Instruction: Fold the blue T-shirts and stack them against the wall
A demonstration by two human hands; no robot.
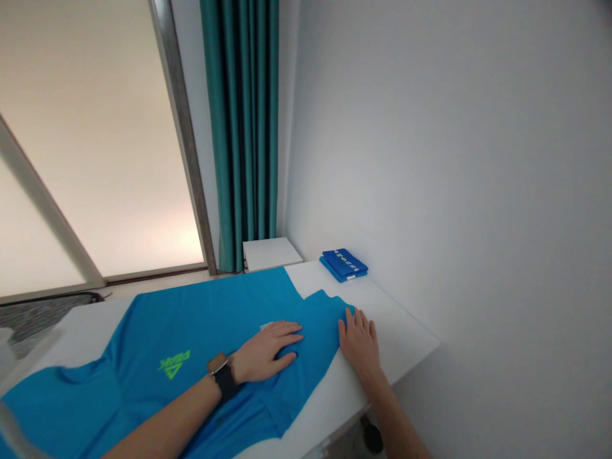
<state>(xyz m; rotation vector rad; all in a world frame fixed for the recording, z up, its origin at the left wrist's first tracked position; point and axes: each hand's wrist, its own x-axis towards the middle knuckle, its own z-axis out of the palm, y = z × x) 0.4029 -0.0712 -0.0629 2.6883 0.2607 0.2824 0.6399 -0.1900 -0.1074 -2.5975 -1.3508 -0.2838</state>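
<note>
A blue T-shirt (215, 306) with a green PEAK logo lies spread over a white table. Flat on its right part rests my left hand (268, 350), fingers stretched out, with a dark-strapped watch on the wrist. My right hand (359, 339) is at the shirt's far right edge, its fingertips at the fabric and the palm over the bare tabletop. Its fingers are extended and slightly apart. Creases run through the cloth near the front. The shirt's left part reaches the bottom left of the view.
Folded blue cloth (344, 264) with printed lettering sits on the white table (396, 338) near the wall. Behind the table stand a low white cabinet (271, 253) and a green curtain (246, 127). A frosted glass door (105, 159) is at the left.
</note>
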